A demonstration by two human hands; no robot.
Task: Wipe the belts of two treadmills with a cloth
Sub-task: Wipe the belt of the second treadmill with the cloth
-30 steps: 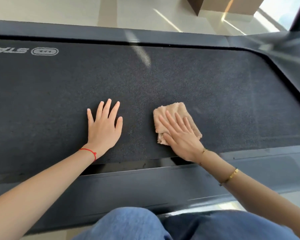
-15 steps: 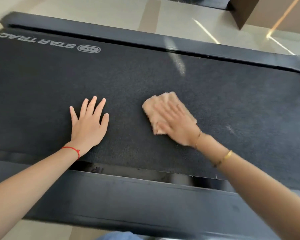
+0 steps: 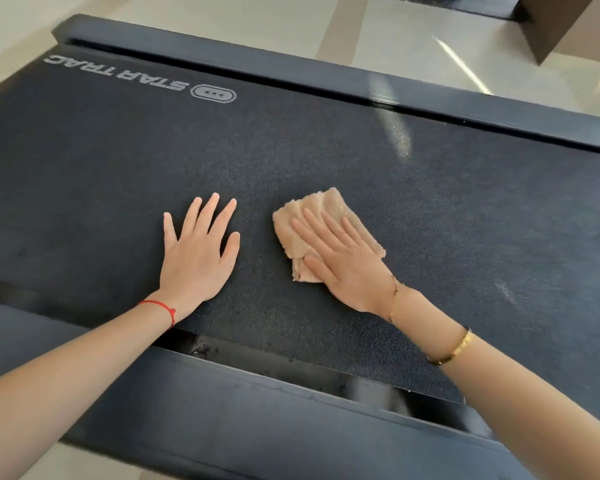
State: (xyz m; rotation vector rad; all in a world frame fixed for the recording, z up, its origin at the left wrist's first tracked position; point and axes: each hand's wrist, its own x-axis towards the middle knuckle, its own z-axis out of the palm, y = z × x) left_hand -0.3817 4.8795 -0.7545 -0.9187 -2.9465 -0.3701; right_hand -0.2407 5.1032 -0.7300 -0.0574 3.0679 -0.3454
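Observation:
A dark textured treadmill belt (image 3: 326, 150) fills most of the view, with a "STAR TRAC" logo (image 3: 118, 76) printed at its far left. A folded beige cloth (image 3: 321, 206) lies on the belt near its middle. My right hand (image 3: 343, 261) presses flat on the cloth, fingers spread, covering its near half. My left hand (image 3: 198, 258) rests flat and open on the bare belt, a hand's width to the left of the cloth, holding nothing.
Black side rails border the belt: the near rail (image 3: 257, 420) in front of me and the far rail (image 3: 326, 72) beyond. Pale tiled floor (image 3: 222, 22) lies past the treadmill. A brown box-like object (image 3: 561, 26) stands at the top right.
My right hand has slid the cloth to the left along the belt, toward the logo end. My left hand has shifted the same way, staying flat. The view has swung left.

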